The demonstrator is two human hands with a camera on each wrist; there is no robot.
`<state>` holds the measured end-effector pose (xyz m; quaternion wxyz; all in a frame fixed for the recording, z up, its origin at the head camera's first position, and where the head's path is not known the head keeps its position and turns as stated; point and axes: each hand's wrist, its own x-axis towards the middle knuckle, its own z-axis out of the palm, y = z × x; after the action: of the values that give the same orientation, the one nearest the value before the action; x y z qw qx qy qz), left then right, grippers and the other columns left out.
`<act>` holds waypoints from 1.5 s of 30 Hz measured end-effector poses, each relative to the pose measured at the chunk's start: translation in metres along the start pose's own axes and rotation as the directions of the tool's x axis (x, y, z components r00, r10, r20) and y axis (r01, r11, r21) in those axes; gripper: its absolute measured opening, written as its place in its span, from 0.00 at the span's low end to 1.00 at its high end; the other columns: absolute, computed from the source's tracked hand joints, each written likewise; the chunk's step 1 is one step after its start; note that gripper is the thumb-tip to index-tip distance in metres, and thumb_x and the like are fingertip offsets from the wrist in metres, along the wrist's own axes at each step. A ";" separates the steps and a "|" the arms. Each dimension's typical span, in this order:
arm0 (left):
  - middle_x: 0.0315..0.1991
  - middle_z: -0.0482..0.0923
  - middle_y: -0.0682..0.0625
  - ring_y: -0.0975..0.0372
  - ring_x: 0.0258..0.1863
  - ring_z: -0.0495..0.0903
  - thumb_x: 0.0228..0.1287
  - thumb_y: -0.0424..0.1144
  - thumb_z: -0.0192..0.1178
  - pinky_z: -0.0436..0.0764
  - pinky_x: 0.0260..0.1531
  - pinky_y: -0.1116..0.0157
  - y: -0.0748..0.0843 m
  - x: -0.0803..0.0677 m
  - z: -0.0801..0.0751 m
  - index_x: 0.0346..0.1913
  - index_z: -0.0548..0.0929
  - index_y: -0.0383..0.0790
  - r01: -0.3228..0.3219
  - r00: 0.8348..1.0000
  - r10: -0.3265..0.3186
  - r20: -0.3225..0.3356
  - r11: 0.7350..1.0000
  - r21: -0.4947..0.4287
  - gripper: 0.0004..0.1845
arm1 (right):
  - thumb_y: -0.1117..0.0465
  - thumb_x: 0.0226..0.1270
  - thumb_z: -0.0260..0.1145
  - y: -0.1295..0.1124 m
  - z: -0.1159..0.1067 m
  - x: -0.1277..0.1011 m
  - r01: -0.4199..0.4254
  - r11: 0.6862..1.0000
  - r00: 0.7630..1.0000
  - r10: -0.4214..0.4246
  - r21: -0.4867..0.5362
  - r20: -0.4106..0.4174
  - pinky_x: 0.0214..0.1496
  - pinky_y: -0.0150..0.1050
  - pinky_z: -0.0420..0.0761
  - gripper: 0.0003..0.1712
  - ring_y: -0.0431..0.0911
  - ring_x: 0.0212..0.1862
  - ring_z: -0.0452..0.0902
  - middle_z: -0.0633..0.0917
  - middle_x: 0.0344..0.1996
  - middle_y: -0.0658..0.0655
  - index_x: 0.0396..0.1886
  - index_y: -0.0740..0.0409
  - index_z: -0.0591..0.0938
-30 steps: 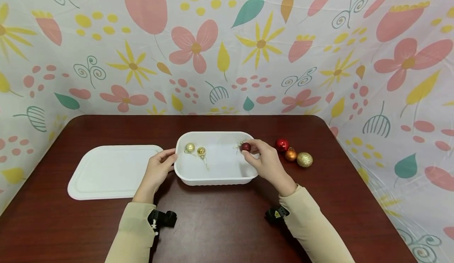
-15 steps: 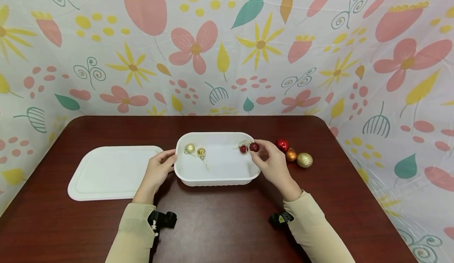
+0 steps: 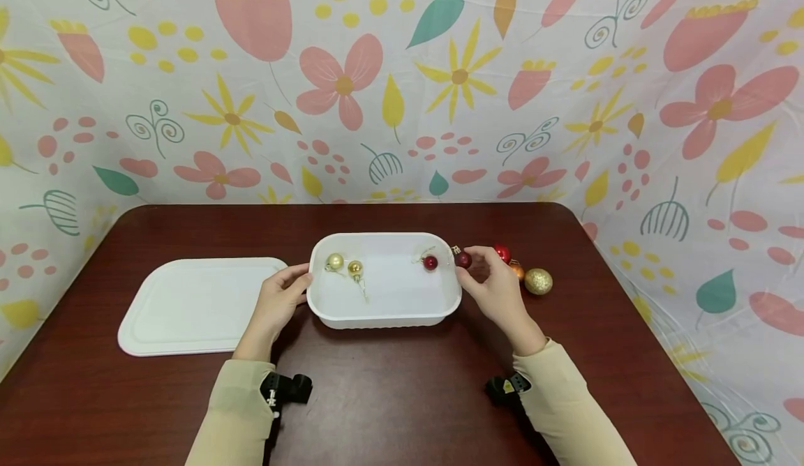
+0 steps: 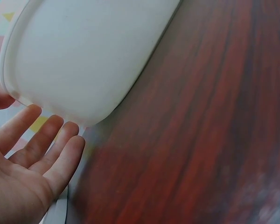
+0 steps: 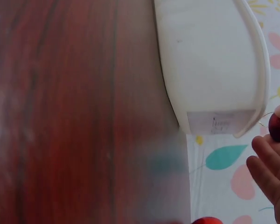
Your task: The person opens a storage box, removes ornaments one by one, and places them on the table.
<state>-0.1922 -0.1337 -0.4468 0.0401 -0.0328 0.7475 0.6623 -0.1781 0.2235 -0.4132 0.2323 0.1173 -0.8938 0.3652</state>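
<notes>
My right hand pinches a dark red Christmas bauble with a gold cap, just outside the right end of a white plastic tub. In the right wrist view the bauble shows between thumb and fingers. At the tub's left end, my left hand touches the rim and outer wall; its fingers look loosely extended in the left wrist view. Inside the tub lie a small dark red bauble at the right, and a pale gold bauble and a shiny gold bauble at the left.
A white lid lies flat on the brown table, left of the tub. Beyond my right hand sit a red bauble, an orange bauble and a glittery gold bauble. A patterned cloth hangs behind.
My right hand has moved right, out over the tub's right rim, carrying the dark red bauble. The other dark red bauble lies uncovered in the tub. My left hand stays in place.
</notes>
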 end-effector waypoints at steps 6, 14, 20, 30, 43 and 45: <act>0.58 0.73 0.35 0.56 0.51 0.79 0.70 0.38 0.52 0.83 0.41 0.74 0.000 0.000 0.001 0.60 0.74 0.32 0.001 1.000 -0.001 0.003 1.000 -0.005 0.20 | 0.66 0.56 0.69 0.007 -0.009 0.000 -0.064 0.998 0.997 0.065 -0.005 0.052 0.38 0.41 0.85 0.20 0.50 0.37 0.82 0.85 0.35 0.59 0.49 0.62 0.76; 0.58 0.73 0.35 0.58 0.49 0.80 0.70 0.38 0.52 0.83 0.41 0.73 0.000 0.001 0.001 0.60 0.74 0.32 -0.002 1.000 0.002 0.000 1.000 -0.001 0.20 | 0.65 0.58 0.67 0.018 -0.023 -0.001 -0.086 0.996 0.992 0.089 -0.033 0.090 0.39 0.42 0.85 0.19 0.52 0.40 0.82 0.84 0.38 0.61 0.51 0.64 0.78; 0.58 0.73 0.34 0.59 0.48 0.80 0.70 0.37 0.52 0.83 0.41 0.73 -0.001 0.001 0.001 0.60 0.74 0.31 -0.008 1.000 0.008 0.003 1.000 -0.007 0.20 | 0.66 0.59 0.66 0.026 -0.031 -0.002 -0.128 0.991 0.981 0.133 -0.040 0.142 0.38 0.35 0.83 0.19 0.52 0.41 0.81 0.83 0.40 0.63 0.49 0.65 0.75; 0.58 0.73 0.34 0.61 0.46 0.80 0.69 0.37 0.52 0.84 0.42 0.72 -0.001 0.001 0.000 0.60 0.74 0.30 -0.004 1.000 0.004 -0.003 1.000 -0.013 0.20 | 0.64 0.54 0.72 0.036 -0.041 -0.005 -0.119 0.984 0.979 0.138 -0.132 0.147 0.33 0.34 0.81 0.19 0.51 0.35 0.82 0.84 0.35 0.61 0.44 0.61 0.76; 0.57 0.73 0.33 0.68 0.41 0.81 0.69 0.37 0.52 0.83 0.40 0.73 -0.001 0.001 0.000 0.61 0.73 0.30 -0.008 1.000 0.008 -0.002 1.000 -0.018 0.20 | 0.69 0.53 0.70 0.047 -0.047 -0.008 -0.015 0.983 0.983 0.049 -0.184 0.179 0.34 0.39 0.81 0.13 0.50 0.31 0.83 0.86 0.32 0.59 0.39 0.62 0.79; 0.57 0.73 0.33 0.68 0.41 0.80 0.69 0.37 0.52 0.83 0.40 0.74 0.000 0.000 0.000 0.61 0.73 0.30 -0.007 1.000 0.007 -0.002 1.000 -0.015 0.20 | 0.68 0.53 0.71 0.049 -0.048 -0.008 -0.014 0.980 0.981 0.051 -0.196 0.187 0.33 0.37 0.80 0.11 0.49 0.30 0.82 0.86 0.29 0.57 0.36 0.61 0.79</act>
<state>-0.1926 -0.1332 -0.4472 0.0367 -0.0309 0.7428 0.6678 -0.1737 0.2925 -0.4164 0.1496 0.1139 -0.9452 0.2670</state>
